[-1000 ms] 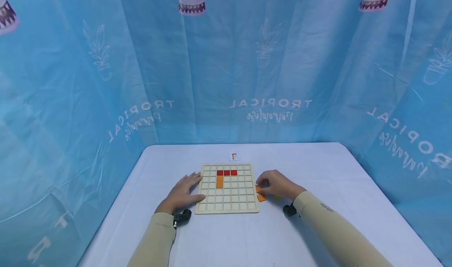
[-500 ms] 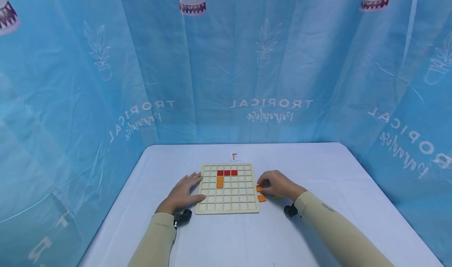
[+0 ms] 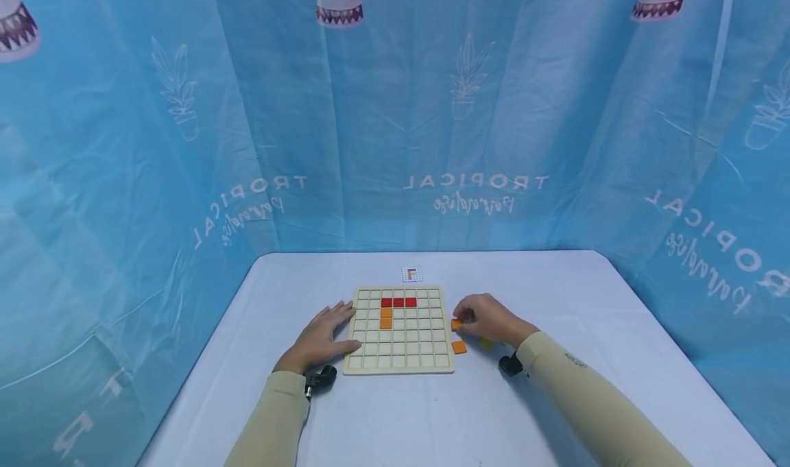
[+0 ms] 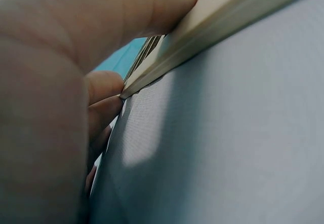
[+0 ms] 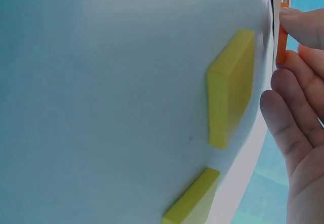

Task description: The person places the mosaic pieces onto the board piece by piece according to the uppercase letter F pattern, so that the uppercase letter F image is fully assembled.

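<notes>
My left hand (image 3: 317, 341) lies spread along the left edge of the cream grid board (image 3: 398, 367), its thumb and fingers touching the rim. Three red tiles (image 3: 398, 303) form a row near the board's top, with two orange tiles (image 3: 386, 318) below the leftmost one. Just right of the board, my right hand (image 3: 487, 318) pinches an orange square tile (image 5: 282, 41) between thumb and finger, lifted off the table. Another orange tile (image 3: 459, 348) lies on the cloth below that hand. Close to the right wrist are yellow tiles (image 5: 232, 89), partly hidden by the hand in the head view.
A small printed card (image 3: 412, 274) with a coloured grid pattern lies beyond the board. White cloth covers the table (image 3: 395, 419). Blue printed curtains (image 3: 395, 124) hang around its back and sides.
My right hand has risen slightly and drawn a little away from the board with the orange tile, uncovering more of the yellow tiles. The left hand stays at the board's edge.
</notes>
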Demonstrator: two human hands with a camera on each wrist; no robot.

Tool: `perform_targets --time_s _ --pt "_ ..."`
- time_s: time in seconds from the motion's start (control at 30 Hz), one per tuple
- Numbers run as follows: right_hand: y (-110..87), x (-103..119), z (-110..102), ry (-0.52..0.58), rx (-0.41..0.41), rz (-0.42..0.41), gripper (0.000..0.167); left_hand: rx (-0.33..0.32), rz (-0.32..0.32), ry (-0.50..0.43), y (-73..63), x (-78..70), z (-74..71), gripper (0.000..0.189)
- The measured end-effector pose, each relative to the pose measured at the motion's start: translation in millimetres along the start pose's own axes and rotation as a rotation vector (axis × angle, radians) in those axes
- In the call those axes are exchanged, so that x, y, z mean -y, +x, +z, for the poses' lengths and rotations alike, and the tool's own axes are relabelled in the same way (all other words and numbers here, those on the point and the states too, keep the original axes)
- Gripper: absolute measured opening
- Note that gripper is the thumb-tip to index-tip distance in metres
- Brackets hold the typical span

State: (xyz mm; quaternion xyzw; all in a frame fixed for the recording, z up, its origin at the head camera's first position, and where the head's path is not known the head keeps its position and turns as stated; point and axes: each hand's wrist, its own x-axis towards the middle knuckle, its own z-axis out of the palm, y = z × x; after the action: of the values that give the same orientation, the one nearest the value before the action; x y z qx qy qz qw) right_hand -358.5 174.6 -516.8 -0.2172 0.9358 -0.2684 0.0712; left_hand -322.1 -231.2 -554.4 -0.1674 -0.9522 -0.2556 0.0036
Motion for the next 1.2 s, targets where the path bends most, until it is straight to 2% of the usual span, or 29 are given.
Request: perform_targets --time_s 0.43,0.77,1.0,1.2 --pt "18.6 8.9 2.1 0.036 -0.028 -0.019 0.018 0.006 0.002 0.003 1.1 0.4 0.8 0.094" --pt "34.3 26.1 5.9 0.015 -0.034 -0.091 0.018 0.002 0.003 0.004 -0.2 -0.6 -0.4 0.093" --pt "42.8 39.9 9.2 0.028 -0.004 -0.063 0.018 -0.001 0.011 0.004 -0.3 -0.1 0.1 0.093" --pt "47.9 53.8 16.1 0.038 0.015 -0.08 0.019 -0.001 -0.009 -0.014 -1.0 -0.6 -0.4 0.093"
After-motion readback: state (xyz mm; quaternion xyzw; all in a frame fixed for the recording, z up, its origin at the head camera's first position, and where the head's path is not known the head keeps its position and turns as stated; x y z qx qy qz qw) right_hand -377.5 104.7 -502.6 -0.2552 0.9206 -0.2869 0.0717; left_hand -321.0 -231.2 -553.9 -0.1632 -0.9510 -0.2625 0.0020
